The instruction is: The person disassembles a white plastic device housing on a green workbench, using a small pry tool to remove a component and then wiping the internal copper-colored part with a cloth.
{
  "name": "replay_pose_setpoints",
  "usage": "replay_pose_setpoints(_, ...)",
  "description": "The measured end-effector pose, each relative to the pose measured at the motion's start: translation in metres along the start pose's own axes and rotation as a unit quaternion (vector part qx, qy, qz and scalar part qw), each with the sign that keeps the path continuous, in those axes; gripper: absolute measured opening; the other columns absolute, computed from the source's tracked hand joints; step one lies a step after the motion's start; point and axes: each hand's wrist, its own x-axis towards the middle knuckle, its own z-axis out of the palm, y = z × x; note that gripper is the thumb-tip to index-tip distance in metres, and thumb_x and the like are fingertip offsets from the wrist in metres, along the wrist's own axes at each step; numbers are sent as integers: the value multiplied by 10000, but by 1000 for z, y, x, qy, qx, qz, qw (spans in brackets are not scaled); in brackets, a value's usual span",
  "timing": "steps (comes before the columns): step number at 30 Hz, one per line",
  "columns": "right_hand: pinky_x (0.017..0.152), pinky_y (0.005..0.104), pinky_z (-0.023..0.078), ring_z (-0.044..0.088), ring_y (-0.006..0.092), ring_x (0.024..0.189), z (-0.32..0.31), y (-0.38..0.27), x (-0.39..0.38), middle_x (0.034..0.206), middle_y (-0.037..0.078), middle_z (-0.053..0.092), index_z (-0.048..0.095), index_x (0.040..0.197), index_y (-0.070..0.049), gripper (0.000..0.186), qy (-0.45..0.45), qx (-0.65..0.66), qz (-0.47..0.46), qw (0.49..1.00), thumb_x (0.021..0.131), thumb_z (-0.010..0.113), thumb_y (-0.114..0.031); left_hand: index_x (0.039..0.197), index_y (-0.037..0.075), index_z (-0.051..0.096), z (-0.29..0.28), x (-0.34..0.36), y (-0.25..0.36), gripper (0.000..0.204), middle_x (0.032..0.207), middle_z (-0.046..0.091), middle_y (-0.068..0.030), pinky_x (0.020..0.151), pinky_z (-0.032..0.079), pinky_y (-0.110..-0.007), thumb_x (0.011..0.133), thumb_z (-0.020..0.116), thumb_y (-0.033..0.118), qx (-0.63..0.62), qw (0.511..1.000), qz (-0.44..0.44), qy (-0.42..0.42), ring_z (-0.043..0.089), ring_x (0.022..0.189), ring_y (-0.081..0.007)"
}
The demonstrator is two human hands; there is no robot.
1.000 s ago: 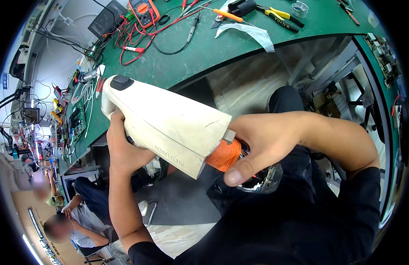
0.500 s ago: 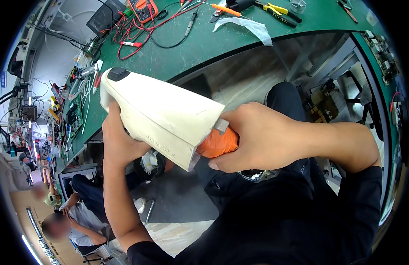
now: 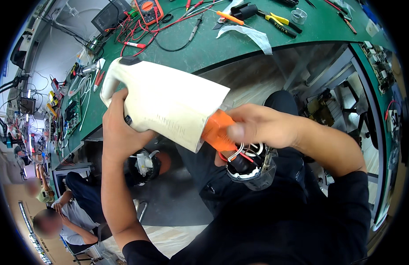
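Observation:
My left hand (image 3: 127, 119) is wrapped round the handle of a cream plastic housing (image 3: 169, 101), a tapered shell with a loop grip and a dark button on top. The shell is tilted, its wide end facing right. From that end sticks out an orange plastic-looking part (image 3: 218, 131), partly inside the shell. My right hand (image 3: 262, 128) closes on the orange part, its thumb blurred on the near side. Below it, over my lap, is a round assembly (image 3: 253, 170) with a clear rim and white, red and black wires. Most right fingers are hidden.
Across the green bench (image 3: 178, 59) lie an orange multimeter (image 3: 149, 11) with red and black leads, an orange screwdriver (image 3: 230, 17) and yellow-black pliers (image 3: 279, 24). A black container (image 3: 144, 165) stands below my left wrist. Another person (image 3: 76, 221) sits at lower left.
The housing has rolled and its wide end has risen a little. More of the orange part shows outside it. My right hand has shifted, uncovering the wired round assembly.

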Motion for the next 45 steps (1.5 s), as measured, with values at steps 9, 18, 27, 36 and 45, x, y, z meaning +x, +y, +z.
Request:
replay_pose_setpoints(9,906,284,470,603,148,974,-1,23,11,1089,100,662,507,1378,88,642,49,-54,-86,994,1013,574,-436,1247,32,580,-8,22,-8,759,1106,668,-192,903,506,-449,550,847,171,27,999,-7,-35,636,1021,-407)
replay_pose_setpoints(18,792,285,523,621,115,890,15,37,67,996,22,652,639,1115,-42,314,170,-14,-183,968,844,776,-120,1378,63,566,-6,75,-50,782,1320,631,-163,1086,402,-434,661,847,199,152,986,61,11,560,1250,-353)
replay_pose_setpoints(27,870,273,486,576,100,961,10,48,94,1063,28,625,582,1226,16,346,215,3,-187,958,972,672,-200,1465,-27,429,68,-44,34,751,1432,517,-194,1102,410,-429,903,761,345,-478,846,-220,82,512,1322,-284)
replay_pose_setpoints(36,793,351,545,677,202,865,-1,46,84,949,142,698,663,1098,67,632,302,-177,-107,931,1024,543,-549,1436,-46,380,120,-62,55,824,1218,622,-184,845,611,-412,875,796,393,-690,659,-298,27,696,1026,-281)
replay_pose_setpoints(45,681,370,541,667,266,791,0,15,77,865,68,665,709,1056,-87,253,392,-537,-280,693,814,784,-75,1439,-49,377,118,-64,54,863,1203,627,-181,796,618,-392,853,818,408,-699,649,-299,37,707,989,-275)
